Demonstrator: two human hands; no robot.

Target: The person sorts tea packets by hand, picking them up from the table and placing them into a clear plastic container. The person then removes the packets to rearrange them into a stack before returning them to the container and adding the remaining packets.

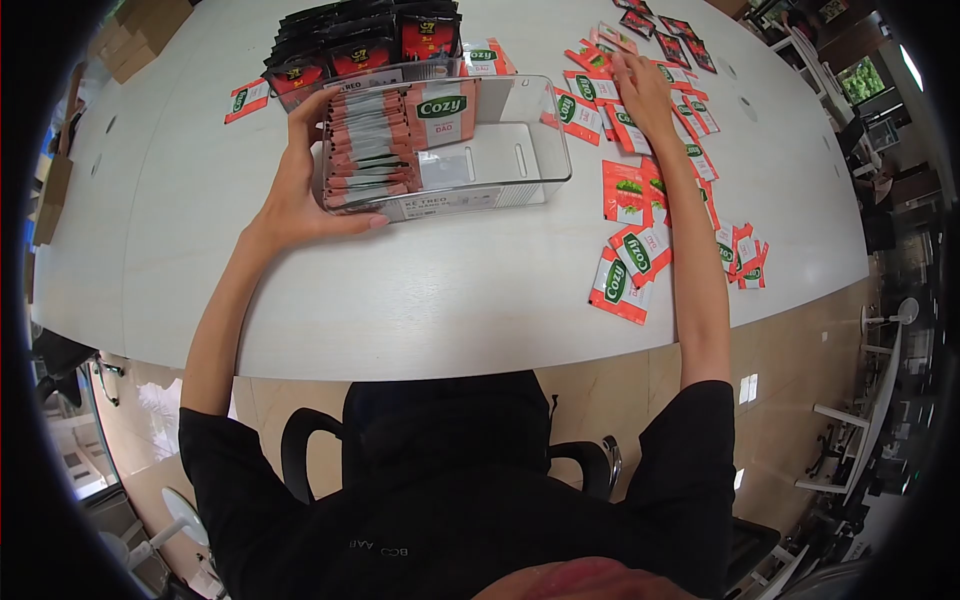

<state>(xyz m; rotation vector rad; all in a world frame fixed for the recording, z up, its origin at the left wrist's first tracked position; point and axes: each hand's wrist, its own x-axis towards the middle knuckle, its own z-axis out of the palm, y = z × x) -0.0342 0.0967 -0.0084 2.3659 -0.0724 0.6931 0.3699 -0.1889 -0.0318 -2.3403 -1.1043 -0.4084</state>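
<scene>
My left hand (295,195) is wrapped round the left end of a clear plastic bin (480,193), thumb along its front wall. Inside the bin, a row of Cozy tea sachets (368,145) stands on edge at the left, and one sachet (442,110) faces forward behind the bare part of the floor. My right hand (645,95) lies over the far part of a loose spread of orange-and-white Cozy sachets (635,252), its fingers extended and touching some of them. Whether a sachet is under the fingertips is hard to make out.
Behind the bin stands another clear bin filled with black-and-red coffee sachets (360,50). Several similar dark sachets (672,45) lie at the far right. A single Cozy sachet (247,100) rests at the left. The white table's (450,320) near edge curves before a black chair.
</scene>
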